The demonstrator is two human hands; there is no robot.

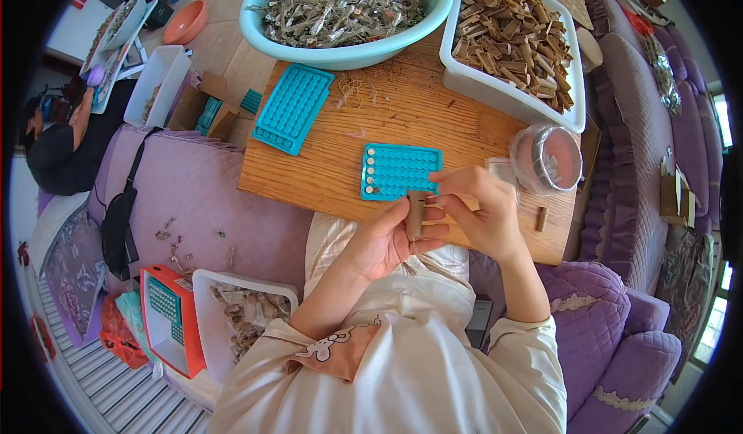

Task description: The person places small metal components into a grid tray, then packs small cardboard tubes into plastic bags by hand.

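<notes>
My left hand [381,240] is closed round a small brown cardboard tube [416,216], held upright over the table's near edge. At the tube's top, the fingers of my right hand [478,202] are drawn together in a pinch; whatever they hold is too small to make out. Just beyond both hands lies a blue tray [402,167] with rows of round pockets. Small pale round pieces [371,161] fill pockets along its left column. Another brown tube [541,219] rests on the table to the right of my right hand.
A white bin [511,96] heaped with brown tubes and a light-blue basin [340,56] of clear-wrapped pieces stand at the back of the wooden table [309,182]. Stacked blue trays [294,109] lie left, a clear round tub [546,159] right. Another person [77,140] sits far left.
</notes>
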